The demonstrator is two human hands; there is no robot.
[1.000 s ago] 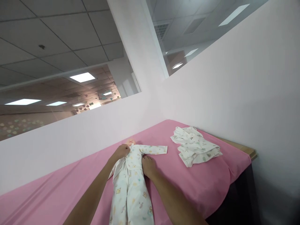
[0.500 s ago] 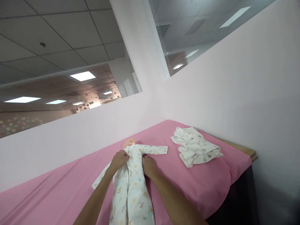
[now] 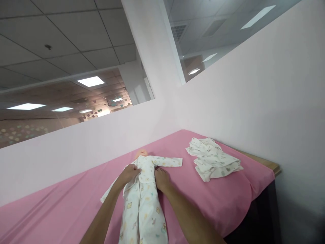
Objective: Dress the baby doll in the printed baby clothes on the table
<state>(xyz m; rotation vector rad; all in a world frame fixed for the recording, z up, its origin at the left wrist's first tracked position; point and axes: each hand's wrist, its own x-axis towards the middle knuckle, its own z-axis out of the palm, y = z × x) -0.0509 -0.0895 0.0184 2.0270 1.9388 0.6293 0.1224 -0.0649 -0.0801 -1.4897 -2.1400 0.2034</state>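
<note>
A baby doll [image 3: 142, 154] lies on its back on the pink sheet, dressed in a white long-sleeved baby romper [image 3: 147, 196] printed with small bears. Only part of its head shows above the collar. My left hand [image 3: 130, 173] is closed, pinching the romper's front edge at the chest. At the other side of the chest, below the armpit, my right hand [image 3: 161, 178] has its fingers curled against the romper's side edge. One sleeve stretches out to the right; the other slants down to the left, partly behind my left forearm. The legs run out of the bottom of the view.
A loosely folded pile of white printed baby clothes [image 3: 214, 159] lies on the right of the pink sheet [image 3: 63, 210]. White walls [image 3: 243, 101] with glass panels close off the back and right. A wooden table edge [image 3: 274, 166] shows at the far right corner.
The view has shifted very slightly. Both hands stay at the romper's chest, with barely any movement.
</note>
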